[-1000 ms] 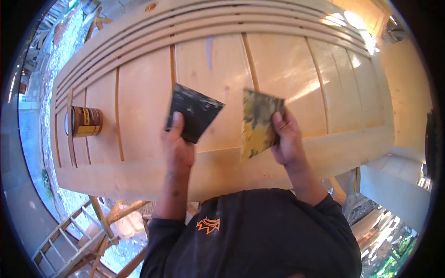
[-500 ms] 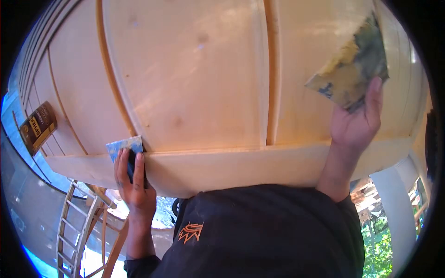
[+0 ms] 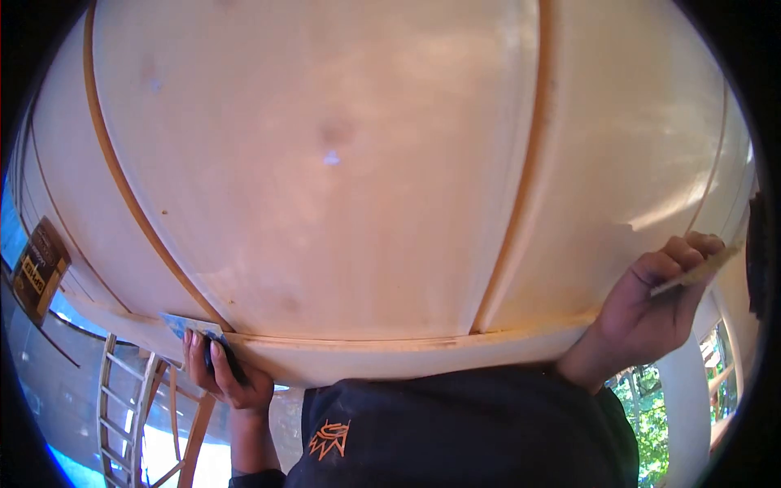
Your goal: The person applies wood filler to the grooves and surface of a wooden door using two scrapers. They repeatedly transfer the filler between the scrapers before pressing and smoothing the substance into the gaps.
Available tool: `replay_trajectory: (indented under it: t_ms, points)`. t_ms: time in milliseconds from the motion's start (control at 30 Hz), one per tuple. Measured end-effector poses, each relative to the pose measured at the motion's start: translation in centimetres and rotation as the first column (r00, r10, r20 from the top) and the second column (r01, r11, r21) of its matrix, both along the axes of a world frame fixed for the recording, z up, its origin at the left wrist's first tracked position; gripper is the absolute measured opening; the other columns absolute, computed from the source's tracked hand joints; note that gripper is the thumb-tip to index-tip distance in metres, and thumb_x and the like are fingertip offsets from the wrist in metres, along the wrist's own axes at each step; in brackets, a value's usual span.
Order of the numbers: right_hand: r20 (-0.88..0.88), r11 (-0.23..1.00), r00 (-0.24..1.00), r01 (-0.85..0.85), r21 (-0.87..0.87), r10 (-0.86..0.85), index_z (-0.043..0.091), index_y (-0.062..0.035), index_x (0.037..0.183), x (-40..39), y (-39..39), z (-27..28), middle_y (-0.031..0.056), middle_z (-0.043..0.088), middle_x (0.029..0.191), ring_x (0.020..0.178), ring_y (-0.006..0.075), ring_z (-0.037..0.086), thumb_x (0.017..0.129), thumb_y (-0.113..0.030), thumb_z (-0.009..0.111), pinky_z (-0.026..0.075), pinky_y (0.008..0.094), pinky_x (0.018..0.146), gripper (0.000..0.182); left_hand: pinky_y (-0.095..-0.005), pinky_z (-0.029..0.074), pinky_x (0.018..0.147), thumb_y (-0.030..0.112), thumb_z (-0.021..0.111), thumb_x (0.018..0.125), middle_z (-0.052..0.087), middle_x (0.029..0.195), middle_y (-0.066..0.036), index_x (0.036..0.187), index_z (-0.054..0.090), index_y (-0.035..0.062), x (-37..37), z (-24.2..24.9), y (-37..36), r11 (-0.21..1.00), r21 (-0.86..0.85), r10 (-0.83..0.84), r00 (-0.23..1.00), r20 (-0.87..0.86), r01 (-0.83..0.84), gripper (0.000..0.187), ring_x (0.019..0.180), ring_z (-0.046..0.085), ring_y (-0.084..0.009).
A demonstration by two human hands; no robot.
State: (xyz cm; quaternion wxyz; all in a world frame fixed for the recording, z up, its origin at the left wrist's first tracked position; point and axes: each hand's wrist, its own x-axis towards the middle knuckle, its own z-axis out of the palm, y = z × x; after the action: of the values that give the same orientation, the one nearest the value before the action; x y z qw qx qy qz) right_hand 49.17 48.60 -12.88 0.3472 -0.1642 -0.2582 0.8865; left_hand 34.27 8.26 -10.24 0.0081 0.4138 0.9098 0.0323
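My left hand (image 3: 232,382) is closed around the black handle of a filling knife (image 3: 185,327), whose wide, blue-stained blade lies at the lower edge of the panelled wood, by the foot of a brown seam. At the right, my right hand (image 3: 651,313) grips a thin flat plate (image 3: 706,267) between fingers and thumb. The plate is turned nearly edge-on, so its smeared face is mostly hidden. In front of both hands rises a large, curved pale wooden surface (image 3: 366,203) divided by brown seams (image 3: 529,163). A pale ledge (image 3: 390,358) runs along its bottom.
At the far left is a dark can (image 3: 41,272) with a black and yellow label. Below it stand a metal ladder (image 3: 122,407) and a wooden trestle leg (image 3: 198,435). A pale post (image 3: 687,407) rises at the lower right, with green foliage (image 3: 651,423) behind it.
My right hand has lowered and turned the smeared plate from face-on to edge-on. The view has tilted up, so the ledge, my left hand and the can appear lower.
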Motion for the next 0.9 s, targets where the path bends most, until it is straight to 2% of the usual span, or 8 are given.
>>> replay_trajectory:
  t_ms: [33,300,500,600,700,767,867,900]
  points:
    - [0.058,0.991,0.991,0.123,-0.057,-0.12,0.037,0.0012,0.13,0.1,-0.5,0.4,0.0118,0.049,0.123,0.104,0.0235,0.054,0.103,-0.021,0.035,0.045,0.0348,0.082,0.035,-0.0568,0.039,0.101,0.006,0.048,0.092,0.041,0.129,-0.024,0.129,0.042,0.0015,0.0,0.2,-0.1,0.999,-0.042,0.002,1.0,0.006,-0.002,0.037,0.121,0.045,-0.0446]
    - [0.068,0.996,0.996,0.058,-0.067,-0.054,0.045,-0.0025,0.115,-1.0,-0.7,1.1,0.0048,0.048,0.104,0.095,0.0166,0.052,0.1,-0.014,0.037,0.046,0.0308,0.081,0.02,-0.056,0.039,0.101,0.006,0.051,0.091,0.041,0.128,-0.024,0.13,0.041,0.0035,-0.2,0.1,-0.5,1.0,-0.028,0.014,1.0,-0.001,-0.014,0.04,0.12,0.045,-0.0432]
    - [0.081,1.0,0.996,-0.029,0.002,0.028,0.042,0.002,0.125,-0.7,0.0,0.8,0.0071,0.05,0.112,0.094,0.0172,0.053,0.1,-0.012,0.037,0.046,0.0294,0.078,0.029,-0.0557,0.04,0.101,0.004,0.051,0.089,0.044,0.127,-0.023,0.128,0.045,0.0039,0.0,0.0,-0.4,0.999,0.024,0.024,1.0,0.011,-0.024,0.039,0.119,0.046,-0.0425]
    - [0.124,0.982,0.985,-0.135,0.135,0.119,0.038,0.0035,0.132,-0.3,0.4,0.3,0.0093,0.05,0.116,0.094,0.0181,0.053,0.1,-0.013,0.038,0.046,0.0284,0.076,0.036,-0.0562,0.04,0.101,0.004,0.051,0.088,0.044,0.127,-0.023,0.129,0.045,0.0042,0.0,-0.1,-0.6,1.0,0.024,0.013,1.0,0.017,-0.014,0.041,0.119,0.046,-0.0419]
    - [0.187,0.993,0.981,-0.061,0.098,0.042,0.034,0.0043,0.133,-0.5,-0.7,0.5,0.0107,0.049,0.113,0.092,0.0212,0.052,0.101,-0.014,0.039,0.046,0.0312,0.076,0.038,-0.0567,0.039,0.102,0.001,0.051,0.088,0.045,0.128,-0.024,0.128,0.047,0.002,-0.2,-0.2,-0.5,0.998,0.061,0.005,0.999,0.035,-0.008,0.041,0.121,0.046,-0.0435]
    - [0.115,0.989,0.984,-0.141,0.039,0.136,0.033,0.0028,0.136,0.0,-0.6,-0.1,0.0123,0.05,0.118,0.102,0.0244,0.054,0.102,-0.016,0.039,0.047,0.0362,0.085,0.039,-0.0545,0.038,0.103,-0.003,0.052,0.084,0.048,0.128,-0.024,0.127,0.051,0.0006,-0.4,-0.1,-0.3,0.995,0.097,0.002,0.999,0.049,-0.007,0.042,0.122,0.047,-0.0434]
    - [0.274,0.995,0.96,0.031,0.092,-0.055,0.037,0.0007,0.136,-0.8,-2.7,-0.3,0.0139,0.051,0.129,0.118,0.0248,0.051,0.101,-0.018,0.04,0.044,0.0394,0.097,0.04,-0.0532,0.041,0.101,-0.005,0.057,0.076,0.051,0.126,-0.02,0.123,0.058,0.0048,-1.4,0.9,0.2,0.999,-0.008,-0.033,0.997,0.067,0.033,0.048,0.116,0.052,-0.0401]
    - [0.2,0.992,0.979,-0.059,0.112,0.035,0.039,-0.0001,0.136,-0.4,-2.7,-1.2,0.0139,0.051,0.132,0.122,0.0241,0.05,0.101,-0.018,0.041,0.043,0.0406,0.1,0.04,-0.0497,0.043,0.099,-0.007,0.059,0.072,0.054,0.124,-0.019,0.121,0.061,0.0047,-2.0,1.8,0.9,0.999,-0.04,-0.02,0.995,0.097,0.024,0.05,0.114,0.054,-0.0387]
